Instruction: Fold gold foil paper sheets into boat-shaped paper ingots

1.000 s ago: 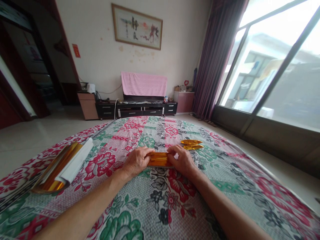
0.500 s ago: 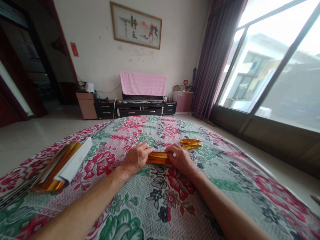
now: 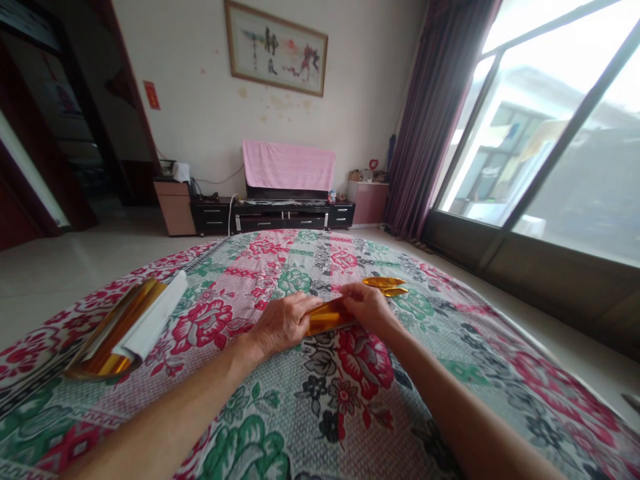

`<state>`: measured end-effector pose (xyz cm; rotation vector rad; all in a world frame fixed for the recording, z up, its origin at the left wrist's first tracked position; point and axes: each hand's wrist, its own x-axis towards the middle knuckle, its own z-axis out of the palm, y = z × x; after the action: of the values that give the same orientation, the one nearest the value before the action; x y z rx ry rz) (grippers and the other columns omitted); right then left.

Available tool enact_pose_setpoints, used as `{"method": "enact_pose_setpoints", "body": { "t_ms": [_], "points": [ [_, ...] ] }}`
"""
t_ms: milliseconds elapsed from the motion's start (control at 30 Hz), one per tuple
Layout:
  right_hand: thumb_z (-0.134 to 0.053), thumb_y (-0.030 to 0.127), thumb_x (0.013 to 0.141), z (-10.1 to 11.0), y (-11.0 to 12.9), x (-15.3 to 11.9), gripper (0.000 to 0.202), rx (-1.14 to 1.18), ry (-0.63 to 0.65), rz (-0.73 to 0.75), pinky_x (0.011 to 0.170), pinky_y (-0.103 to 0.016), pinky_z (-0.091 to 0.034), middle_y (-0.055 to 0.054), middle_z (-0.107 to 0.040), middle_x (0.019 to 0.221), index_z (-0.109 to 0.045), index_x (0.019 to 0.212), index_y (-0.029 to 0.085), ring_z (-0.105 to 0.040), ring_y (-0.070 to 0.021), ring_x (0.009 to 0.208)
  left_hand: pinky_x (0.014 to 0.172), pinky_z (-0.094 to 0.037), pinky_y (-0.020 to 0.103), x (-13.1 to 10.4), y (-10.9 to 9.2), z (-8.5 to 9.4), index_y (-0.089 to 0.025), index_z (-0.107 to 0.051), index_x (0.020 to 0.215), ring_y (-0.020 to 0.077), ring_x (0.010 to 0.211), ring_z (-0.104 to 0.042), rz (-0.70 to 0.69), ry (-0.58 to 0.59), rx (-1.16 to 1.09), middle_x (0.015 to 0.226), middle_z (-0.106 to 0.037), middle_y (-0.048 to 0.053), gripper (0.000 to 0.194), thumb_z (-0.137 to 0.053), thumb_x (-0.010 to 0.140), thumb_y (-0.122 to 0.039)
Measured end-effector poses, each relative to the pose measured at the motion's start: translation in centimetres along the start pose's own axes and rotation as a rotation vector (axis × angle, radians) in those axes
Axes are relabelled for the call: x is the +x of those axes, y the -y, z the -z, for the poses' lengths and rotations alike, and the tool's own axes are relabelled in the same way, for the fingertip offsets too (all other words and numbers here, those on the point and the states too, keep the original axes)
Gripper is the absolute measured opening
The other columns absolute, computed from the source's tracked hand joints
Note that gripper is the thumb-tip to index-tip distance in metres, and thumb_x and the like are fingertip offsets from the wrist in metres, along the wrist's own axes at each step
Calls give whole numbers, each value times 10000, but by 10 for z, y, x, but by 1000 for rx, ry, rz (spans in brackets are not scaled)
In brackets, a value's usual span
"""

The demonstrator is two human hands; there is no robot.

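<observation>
A folded strip of gold foil paper point(image 3: 327, 316) lies low over the flowered cloth, held between both hands. My left hand point(image 3: 286, 323) grips its left end, with the fingers closed and bent over it. At the other end, my right hand point(image 3: 369, 305) pinches the paper between thumb and fingers. The paper slants slightly upward to the right. Just beyond my right hand rest two folded gold paper pieces point(image 3: 384, 283), boat-like with pointed ends. The paper's ends are hidden under my fingers.
At the left lies a stack of gold foil sheets point(image 3: 117, 333) with a white paper roll point(image 3: 153, 317) on it. A flowered tablecloth point(image 3: 240, 407) covers the rounded table. Beyond stand a low black cabinet point(image 3: 273, 221) and a screen under a pink cloth point(image 3: 290, 165).
Both hands have shifted a little to the right with the gold paper. The strip now tilts up at its right end and shows a smoother, broader face.
</observation>
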<state>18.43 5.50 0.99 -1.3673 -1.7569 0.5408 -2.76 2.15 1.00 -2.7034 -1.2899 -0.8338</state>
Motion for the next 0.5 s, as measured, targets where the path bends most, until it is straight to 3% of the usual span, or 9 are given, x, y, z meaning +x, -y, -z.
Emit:
{"method": "enact_pose_setpoints", "body": {
  "t_ms": [100,200,500],
  "points": [
    [-509,167,670,-3,5,-7,208,-159,-88,136,664,-260,-442,-12,-668,760,-660,811,196,-595,-150,702,706,-486,250,-1,1,0,-228,-531,1190,142,770,-576,8,-13,25,881,-596,25,429,-439,785,-121],
    [-494,146,697,-7,6,-12,198,-226,-106,247,683,-260,-437,-30,-658,800,-649,812,188,-586,-156,735,700,-485,246,-1,3,1,-229,-564,1151,139,760,-574,10,-40,61,847,-596,24,339,-428,845,-174],
    [-490,91,704,-5,4,-17,160,-265,-76,331,624,-224,-404,-18,-598,748,-617,732,184,-541,-134,666,741,-474,260,-2,7,-5,-202,-606,1009,154,806,-571,29,-116,85,823,-618,12,231,-503,813,-139]
  ]
}}
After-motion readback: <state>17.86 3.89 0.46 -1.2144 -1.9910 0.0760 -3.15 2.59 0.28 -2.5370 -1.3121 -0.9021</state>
